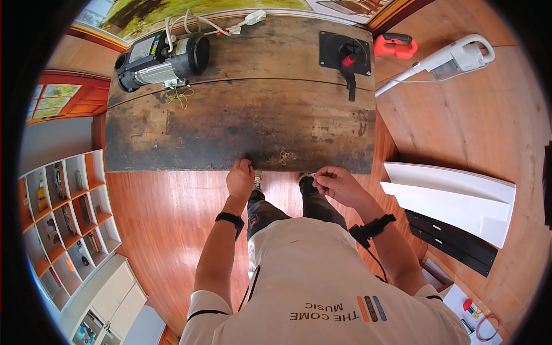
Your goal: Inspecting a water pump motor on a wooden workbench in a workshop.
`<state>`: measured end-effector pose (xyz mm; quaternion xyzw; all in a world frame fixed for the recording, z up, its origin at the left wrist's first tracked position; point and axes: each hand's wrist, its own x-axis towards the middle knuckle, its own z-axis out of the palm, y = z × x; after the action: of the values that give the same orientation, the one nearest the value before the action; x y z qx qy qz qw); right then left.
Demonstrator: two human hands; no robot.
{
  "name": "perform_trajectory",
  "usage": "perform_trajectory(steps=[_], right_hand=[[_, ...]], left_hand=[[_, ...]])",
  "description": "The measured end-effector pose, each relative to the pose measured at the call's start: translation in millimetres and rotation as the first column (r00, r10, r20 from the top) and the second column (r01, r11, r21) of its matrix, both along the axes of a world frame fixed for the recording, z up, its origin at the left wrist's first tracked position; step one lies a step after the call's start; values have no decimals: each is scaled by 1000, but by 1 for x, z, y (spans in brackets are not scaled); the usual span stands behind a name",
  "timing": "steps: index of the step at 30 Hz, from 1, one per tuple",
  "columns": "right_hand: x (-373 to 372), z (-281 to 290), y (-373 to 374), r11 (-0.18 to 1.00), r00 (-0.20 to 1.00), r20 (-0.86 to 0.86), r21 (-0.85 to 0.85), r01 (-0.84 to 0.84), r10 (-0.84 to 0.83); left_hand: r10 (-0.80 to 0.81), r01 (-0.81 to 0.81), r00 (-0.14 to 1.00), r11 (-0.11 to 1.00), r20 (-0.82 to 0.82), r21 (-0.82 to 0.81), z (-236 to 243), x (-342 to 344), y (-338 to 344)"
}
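My left hand (240,179) is curled closed at the front edge of the worn wooden table (230,126). Whatever its fingers hold, if anything, is hidden. To its right, just off the same edge, my right hand (340,187) has its fingers bent in, thumb against forefinger; I cannot make out anything between them. On the table's far left lies a black and silver electric pump (161,60) with a pale cable and a thin yellow-green wire beside it. At the far right sits a black square plate (330,49) bearing a black fixture with a red part and a dark lever.
A white plug block (253,18) ends the cable. Right of the table are a red tool with a black grip (397,46) and a white stick vacuum (460,57). White panels (448,198) stand at right; a cubby shelf (63,218) is at left.
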<state>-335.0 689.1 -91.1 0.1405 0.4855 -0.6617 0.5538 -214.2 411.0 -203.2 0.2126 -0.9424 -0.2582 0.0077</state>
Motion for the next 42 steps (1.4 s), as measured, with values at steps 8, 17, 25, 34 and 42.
perform_trajectory(steps=[8,17,25,34,42], right_hand=[[-1,-2,4,1000,1000,3,-14,-5,5],[1,-6,5,1000,1000,11,-18,-2,2],[-1,-1,0,1000,1000,9,-20,-2,2],[-2,2,0,1000,1000,4,-12,-7,7],[-3,1,5,1000,1000,-3,-1,-9,9]], left_hand=[[-6,6,1000,1000,-16,-28,-1,-2,6],[-5,7,994,1000,-106,22,-3,4,6],[44,-32,997,979,-56,202,-10,11,-3],[65,-66,998,993,12,99,-8,-3,0],[66,-65,998,995,-2,75,-13,-4,-2]])
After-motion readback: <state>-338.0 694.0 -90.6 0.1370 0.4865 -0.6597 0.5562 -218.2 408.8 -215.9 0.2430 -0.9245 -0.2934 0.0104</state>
